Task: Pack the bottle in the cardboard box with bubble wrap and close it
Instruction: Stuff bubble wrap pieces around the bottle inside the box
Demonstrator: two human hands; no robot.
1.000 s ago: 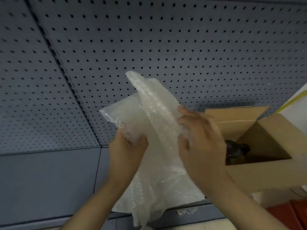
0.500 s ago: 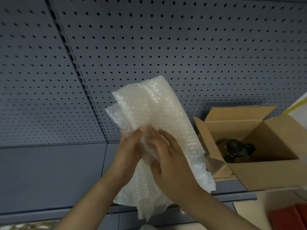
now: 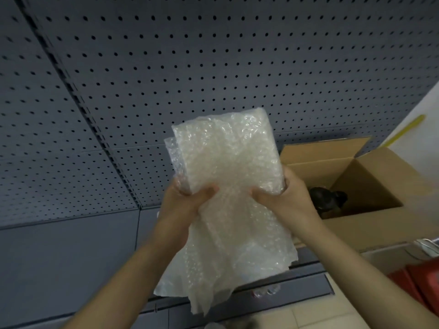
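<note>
A folded sheet of clear bubble wrap [image 3: 225, 162] is held up in front of me. My left hand [image 3: 187, 203] grips its left side and my right hand [image 3: 285, 198] grips its right side, thumbs on the front. The lower part of the wrap hangs loose below my hands. To the right stands the open cardboard box [image 3: 370, 224] with its flaps up. Inside it lies the dark bottle [image 3: 327, 200], partly hidden by my right hand.
A grey-blue pegboard wall [image 3: 166, 67] fills the background, with a plain grey panel and shelf edge below. Red objects [image 3: 420, 279] lie at the lower right beside a pale surface. A white panel with a yellow stripe [image 3: 408, 124] rises behind the box.
My hands have moved apart from the middle of the bubble wrap to its two sides, and the wrap is folded flatter and squarer. The view has shifted slightly.
</note>
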